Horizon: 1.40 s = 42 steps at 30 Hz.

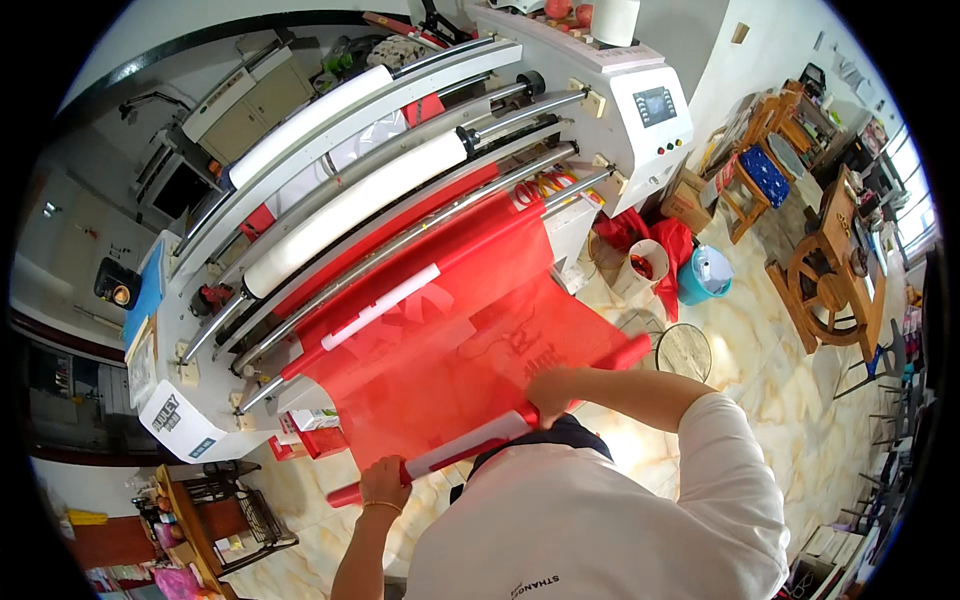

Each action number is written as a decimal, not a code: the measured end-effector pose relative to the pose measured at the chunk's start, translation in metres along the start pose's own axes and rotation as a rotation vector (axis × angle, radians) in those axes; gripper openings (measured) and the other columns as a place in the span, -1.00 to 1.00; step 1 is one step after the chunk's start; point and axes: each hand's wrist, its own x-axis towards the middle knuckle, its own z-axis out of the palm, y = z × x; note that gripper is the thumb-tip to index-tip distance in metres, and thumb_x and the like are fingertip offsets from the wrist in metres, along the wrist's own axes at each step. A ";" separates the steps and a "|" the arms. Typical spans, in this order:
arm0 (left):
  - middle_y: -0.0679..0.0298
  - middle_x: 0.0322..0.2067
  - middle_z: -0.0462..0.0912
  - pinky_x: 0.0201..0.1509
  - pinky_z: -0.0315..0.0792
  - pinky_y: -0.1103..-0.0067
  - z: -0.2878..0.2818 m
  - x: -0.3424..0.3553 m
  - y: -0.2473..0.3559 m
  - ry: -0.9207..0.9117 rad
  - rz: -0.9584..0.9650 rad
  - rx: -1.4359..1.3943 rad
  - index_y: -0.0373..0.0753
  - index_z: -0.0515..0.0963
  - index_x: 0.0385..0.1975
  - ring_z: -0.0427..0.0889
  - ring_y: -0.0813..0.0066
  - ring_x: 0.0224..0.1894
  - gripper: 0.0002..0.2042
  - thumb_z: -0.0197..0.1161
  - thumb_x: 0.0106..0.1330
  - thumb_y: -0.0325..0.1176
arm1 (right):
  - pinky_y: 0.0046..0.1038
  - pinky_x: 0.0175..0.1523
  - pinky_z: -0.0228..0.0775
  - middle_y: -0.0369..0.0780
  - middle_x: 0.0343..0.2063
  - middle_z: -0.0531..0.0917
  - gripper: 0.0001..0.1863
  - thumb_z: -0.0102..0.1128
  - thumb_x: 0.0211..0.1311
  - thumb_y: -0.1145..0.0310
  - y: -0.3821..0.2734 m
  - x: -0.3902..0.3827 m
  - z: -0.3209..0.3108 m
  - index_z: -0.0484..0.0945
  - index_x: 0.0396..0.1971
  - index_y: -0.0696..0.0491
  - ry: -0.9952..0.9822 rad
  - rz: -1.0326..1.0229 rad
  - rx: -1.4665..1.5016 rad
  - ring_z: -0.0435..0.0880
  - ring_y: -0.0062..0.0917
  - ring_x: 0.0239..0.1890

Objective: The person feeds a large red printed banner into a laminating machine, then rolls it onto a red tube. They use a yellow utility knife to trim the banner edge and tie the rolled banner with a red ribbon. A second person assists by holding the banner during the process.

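Note:
A wide red sheet (440, 390) runs down from the rollers of a large white machine (640, 120) to a red roll (625, 355) held across my waist, with a pale strip (465, 443) along it. My left hand (385, 485) is wrapped round the roll's left end. My right hand (550, 395) is closed on the roll right of the pale strip, its fingertips partly hidden. Higher on the machine are white rolls (355, 215) on steel bars, and a white bar (380, 307) lies across the red sheet.
Right of the machine stand a cardboard box (690, 195), red bags, a white bucket (640, 275), a turquoise tub (700, 290), a round stool (685, 355), a chair (750, 185) and a wooden table (835, 260). A wooden shelf (180, 510) stands at the lower left, on the tiled floor.

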 end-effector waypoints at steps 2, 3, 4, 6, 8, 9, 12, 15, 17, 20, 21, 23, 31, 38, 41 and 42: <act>0.14 -0.23 0.60 -0.06 0.43 0.44 0.000 0.005 -0.006 -0.039 -0.053 0.023 -0.22 0.46 -0.08 0.57 0.30 -0.14 -0.51 0.35 -0.02 -0.14 | -0.23 -0.11 0.41 -0.19 -0.28 0.64 -0.70 0.22 -0.18 0.23 -0.002 0.012 0.020 0.59 -0.37 0.00 0.323 0.057 0.001 0.59 -0.29 -0.13; 0.15 -0.23 0.60 -0.07 0.44 0.42 -0.005 0.005 -0.001 -0.173 0.015 -0.127 -0.22 0.46 -0.12 0.57 0.26 -0.14 -0.54 0.35 -0.03 -0.16 | -0.23 -0.09 0.41 -0.19 -0.28 0.64 -0.72 0.21 -0.19 0.23 0.003 0.021 0.033 0.61 -0.40 0.00 0.478 0.084 0.003 0.59 -0.29 -0.12; 0.15 -0.24 0.60 -0.08 0.44 0.40 -0.014 0.001 0.005 -0.317 0.083 -0.270 -0.22 0.46 -0.16 0.57 0.23 -0.14 -0.56 0.34 -0.03 -0.19 | -0.24 -0.13 0.45 -0.17 -0.35 0.67 -0.79 0.20 -0.22 0.22 0.008 0.028 0.036 0.64 -0.56 0.01 0.905 0.007 -0.121 0.63 -0.26 -0.20; 0.07 -0.23 0.58 -0.19 0.45 0.33 0.001 0.000 0.002 -0.179 0.185 -0.368 -0.18 0.45 -0.22 0.57 0.10 -0.19 -0.65 0.29 0.00 -0.20 | -0.24 -0.18 0.43 -0.18 -0.44 0.65 -0.70 0.22 -0.22 0.18 0.007 0.025 0.030 0.59 -0.41 -0.03 0.502 0.094 -0.049 0.63 -0.30 -0.26; 0.08 -0.21 0.58 -0.15 0.44 0.34 0.008 0.013 0.002 0.130 0.189 -0.038 -0.18 0.45 -0.20 0.56 0.12 -0.16 -0.63 0.28 0.01 -0.16 | -0.23 -0.34 0.48 -0.15 -0.48 0.66 -0.78 0.22 -0.26 0.25 0.014 0.017 0.028 0.64 -0.54 0.02 0.121 0.028 0.193 0.66 -0.27 -0.34; 0.09 -0.19 0.57 -0.13 0.44 0.35 0.003 0.026 0.008 0.296 0.222 0.135 -0.19 0.45 -0.20 0.56 0.13 -0.15 -0.62 0.28 0.02 -0.15 | -0.23 -0.37 0.48 -0.16 -0.49 0.66 -0.78 0.23 -0.26 0.26 0.015 0.017 0.038 0.64 -0.54 0.02 0.218 0.008 0.150 0.66 -0.29 -0.36; 0.04 -0.24 0.58 -0.10 0.42 0.29 0.005 0.044 -0.004 -0.255 0.269 -0.196 -0.22 0.45 -0.16 0.55 0.05 -0.14 -0.50 0.30 -0.04 -0.03 | -0.18 -0.45 0.42 -0.18 -0.50 0.62 -0.78 0.24 -0.20 0.22 0.048 0.066 0.080 0.57 -0.48 -0.03 0.743 0.123 -0.178 0.64 -0.27 -0.42; -0.03 -0.27 0.57 -0.11 0.41 0.28 -0.006 0.047 0.021 -0.063 0.341 -0.131 -0.25 0.42 -0.12 0.55 0.02 -0.17 -0.44 0.31 -0.05 0.01 | -0.25 -0.37 0.48 -0.18 -0.44 0.64 -0.76 0.23 -0.17 0.26 0.016 0.013 0.023 0.57 -0.43 0.01 0.434 0.094 -0.103 0.66 -0.29 -0.40; -0.03 -0.27 0.57 -0.11 0.41 0.29 -0.015 0.063 0.052 0.049 0.325 -0.057 -0.25 0.42 -0.11 0.55 0.02 -0.17 -0.43 0.32 -0.05 0.01 | -0.29 -0.34 0.50 -0.18 -0.43 0.66 -0.73 0.25 -0.19 0.29 0.020 0.021 0.041 0.58 -0.39 0.03 0.256 -0.120 0.119 0.67 -0.33 -0.37; -0.02 -0.26 0.58 -0.11 0.42 0.29 -0.030 0.085 0.085 0.004 0.415 -0.013 -0.25 0.42 -0.11 0.55 0.03 -0.16 -0.43 0.33 -0.06 0.01 | -0.32 -0.24 0.51 -0.17 -0.39 0.67 -0.74 0.28 -0.27 0.34 0.004 0.018 0.064 0.64 -0.45 0.03 0.721 0.201 0.018 0.66 -0.32 -0.27; -0.02 -0.26 0.58 -0.10 0.42 0.29 -0.032 0.090 0.092 -0.025 0.437 -0.003 -0.25 0.42 -0.11 0.55 0.04 -0.16 -0.42 0.33 -0.06 0.01 | -0.33 -0.23 0.51 -0.17 -0.39 0.67 -0.74 0.29 -0.28 0.34 0.004 0.018 0.070 0.65 -0.44 0.03 0.745 0.222 0.008 0.66 -0.32 -0.27; -0.01 -0.26 0.58 -0.10 0.42 0.30 -0.038 0.095 0.098 -0.018 0.450 0.013 -0.25 0.42 -0.10 0.55 0.04 -0.16 -0.42 0.33 -0.07 0.01 | -0.35 -0.23 0.51 -0.17 -0.40 0.67 -0.73 0.29 -0.29 0.33 0.010 0.022 0.065 0.66 -0.44 0.04 0.800 0.238 -0.027 0.66 -0.33 -0.27; 0.00 -0.25 0.58 -0.10 0.42 0.31 -0.041 0.104 0.111 -0.047 0.488 0.040 -0.25 0.42 -0.09 0.56 0.07 -0.15 -0.40 0.35 -0.09 0.02 | -0.29 -0.19 0.48 -0.16 -0.36 0.66 -0.60 0.26 -0.27 0.19 0.023 0.023 0.069 0.63 -0.33 0.07 1.043 0.243 -0.169 0.64 -0.31 -0.23; 0.01 -0.25 0.58 -0.09 0.42 0.32 -0.040 0.102 0.108 -0.021 0.465 0.051 -0.25 0.42 -0.08 0.56 0.09 -0.15 -0.38 0.37 -0.10 0.02 | -0.36 -0.18 0.46 -0.19 -0.42 0.66 -0.62 0.32 -0.25 0.13 0.003 0.010 0.056 0.60 -0.43 0.08 0.923 0.209 -0.124 0.65 -0.33 -0.29; 0.02 -0.24 0.58 -0.09 0.42 0.33 -0.039 0.101 0.112 -0.007 0.473 0.070 -0.25 0.42 -0.07 0.56 0.10 -0.15 -0.37 0.38 -0.11 0.02 | -0.31 -0.22 0.44 -0.21 -0.47 0.63 -0.62 0.33 -0.28 0.14 0.010 0.022 0.058 0.59 -0.42 0.06 0.883 0.207 -0.121 0.63 -0.35 -0.32; 0.02 -0.24 0.58 -0.09 0.42 0.33 -0.038 0.102 0.114 0.002 0.474 0.066 -0.25 0.42 -0.07 0.56 0.10 -0.15 -0.37 0.38 -0.11 0.02 | -0.30 -0.25 0.43 -0.22 -0.48 0.62 -0.63 0.33 -0.32 0.16 0.006 0.001 0.048 0.56 -0.44 0.04 0.623 0.165 -0.041 0.62 -0.36 -0.33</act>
